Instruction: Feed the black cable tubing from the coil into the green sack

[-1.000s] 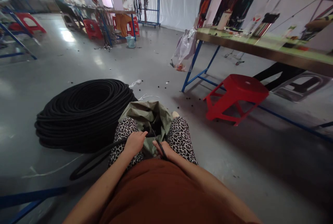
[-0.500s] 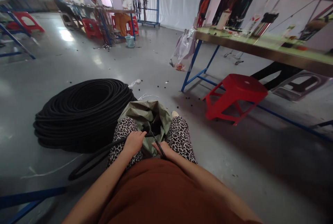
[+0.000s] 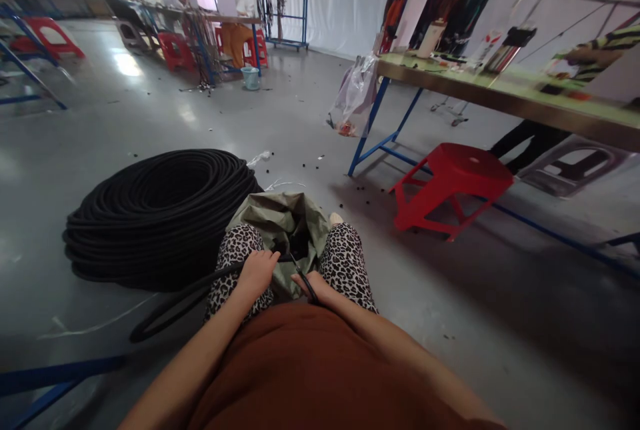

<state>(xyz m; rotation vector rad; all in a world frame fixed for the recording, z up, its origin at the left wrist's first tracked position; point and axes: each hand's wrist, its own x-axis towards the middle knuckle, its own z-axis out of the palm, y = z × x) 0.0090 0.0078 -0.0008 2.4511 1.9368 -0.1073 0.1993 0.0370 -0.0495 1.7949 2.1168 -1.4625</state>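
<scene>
My left hand point(image 3: 259, 271) is closed around a thick black cord point(image 3: 220, 275), close to its end. Back from the hand the cord runs over my left knee and loops low beside me, near the big black coil point(image 3: 160, 217) on the floor. My right hand point(image 3: 315, 285) is wrapped round the dark handles of a pair of scissors point(image 3: 306, 279), whose blades point up at the cord end. Whether the blades touch the cord is too small to tell. Below both hands an olive-green sack point(image 3: 265, 213) gapes between my knees, with dark pieces inside.
At the right a red stool point(image 3: 453, 180) stands by a long worktable point(image 3: 460, 77), where a person point(image 3: 600, 57) works. A plastic bag point(image 3: 353, 97) hangs off the table's corner. Small black bits dot the floor. More people sit at a far table. Blue metal legs point(image 3: 60, 377) cross the lower left.
My hands, the cord and the scissors keep nearly the same place. Across the right worktable, the person's striped sleeve and arm have come further into view.
</scene>
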